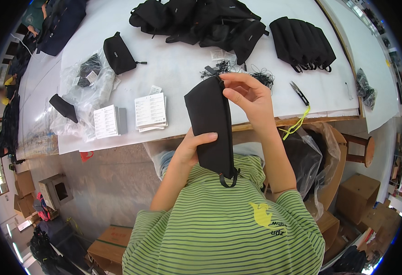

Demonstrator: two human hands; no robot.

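Room: cardboard boxes (359,195) and a wooden stool (369,152) stand on your right.
Table (164,64): white, with heaped black bags (187,20), card stacks (150,112) and snips (300,95).
Pouch (208,114): black, held before you near the table's edge.
Left hand (193,145): clamped round its lower part.
Right hand (252,93): fingertips at its top corner; whether pinched, I cannot tell.
Zip (229,130): apparently the step in hand; next calls for a steady left grip.

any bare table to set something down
Free: between the upper-left pouch and the held pouch, above the card stack; also right of the snips, below the pouch row. Crowded: far middle under the bag heap, and left around the clear plastic.
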